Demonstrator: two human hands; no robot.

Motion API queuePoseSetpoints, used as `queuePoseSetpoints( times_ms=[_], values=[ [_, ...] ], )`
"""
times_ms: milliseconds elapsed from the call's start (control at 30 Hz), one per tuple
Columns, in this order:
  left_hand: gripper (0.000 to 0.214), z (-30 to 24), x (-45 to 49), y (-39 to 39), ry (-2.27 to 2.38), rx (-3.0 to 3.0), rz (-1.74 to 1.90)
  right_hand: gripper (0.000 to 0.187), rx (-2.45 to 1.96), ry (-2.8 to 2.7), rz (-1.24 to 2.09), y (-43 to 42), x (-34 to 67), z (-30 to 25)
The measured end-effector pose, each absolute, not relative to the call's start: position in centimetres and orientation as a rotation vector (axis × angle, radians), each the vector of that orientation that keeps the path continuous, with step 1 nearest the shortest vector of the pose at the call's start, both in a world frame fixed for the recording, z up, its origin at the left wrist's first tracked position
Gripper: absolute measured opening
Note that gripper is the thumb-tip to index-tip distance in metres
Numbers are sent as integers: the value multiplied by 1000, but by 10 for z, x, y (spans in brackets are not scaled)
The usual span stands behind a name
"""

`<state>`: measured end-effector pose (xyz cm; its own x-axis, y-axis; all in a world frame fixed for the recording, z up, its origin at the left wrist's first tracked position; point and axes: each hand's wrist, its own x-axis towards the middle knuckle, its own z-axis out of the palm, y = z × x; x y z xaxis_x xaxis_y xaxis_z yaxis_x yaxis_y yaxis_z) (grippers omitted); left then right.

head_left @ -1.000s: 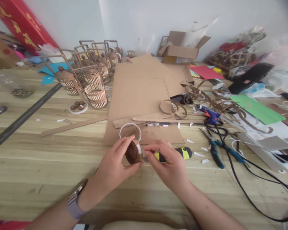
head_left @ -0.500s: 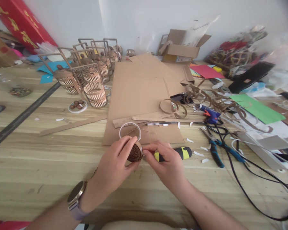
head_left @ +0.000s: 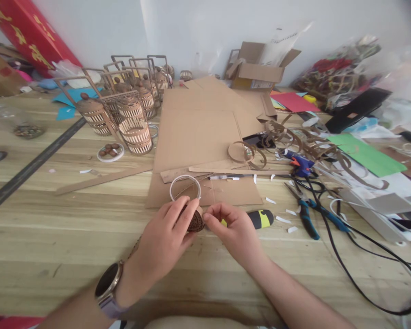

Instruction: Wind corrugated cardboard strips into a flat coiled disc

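Wrapped in the fingers of my left hand (head_left: pixel 173 230) is a tight coil of corrugated cardboard strip (head_left: pixel 196 221), its ridged end facing up toward me. My right hand (head_left: pixel 234 233) has its thumb and index finger closed together at the coil's right edge; what sits in that pinch is too small to make out. Just beyond my left fingertips a white ring (head_left: pixel 172 185) rests on the cardboard. A black and yellow tool handle (head_left: pixel 263 219) lies behind my right hand, partly covered by it.
Small slatted baskets (head_left: pixel 136 137) with handles stand back left, beside a white dish (head_left: pixel 110 157) of brown balls. A large cardboard sheet (head_left: pixel 195 132) covers the middle. On the right are pliers (head_left: pixel 306 217), a blue glue gun (head_left: pixel 302 165), curled cardboard strips (head_left: pixel 284 135) and a black cable (head_left: pixel 332 258).
My right fingertips have shifted slightly along the coil's right edge, and the coil has turned a little in my left hand. The things on the table look unmoved.
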<state>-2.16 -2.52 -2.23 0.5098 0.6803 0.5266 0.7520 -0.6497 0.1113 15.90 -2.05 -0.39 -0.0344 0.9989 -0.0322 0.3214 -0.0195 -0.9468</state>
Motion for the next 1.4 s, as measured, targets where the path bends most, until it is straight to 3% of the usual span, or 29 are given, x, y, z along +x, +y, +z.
queuePoseSetpoints(
  times_ms=[467, 1400],
  values=[
    [42, -21, -22, -27, -1261, -2608, -736, 23, -1324, -1117, 1523, -21, 155, -7],
    [43, -21, -20, -28, -1267, -2607, -676, 19, -1373, -1166, 1455, -20, 156, -11]
  ],
)
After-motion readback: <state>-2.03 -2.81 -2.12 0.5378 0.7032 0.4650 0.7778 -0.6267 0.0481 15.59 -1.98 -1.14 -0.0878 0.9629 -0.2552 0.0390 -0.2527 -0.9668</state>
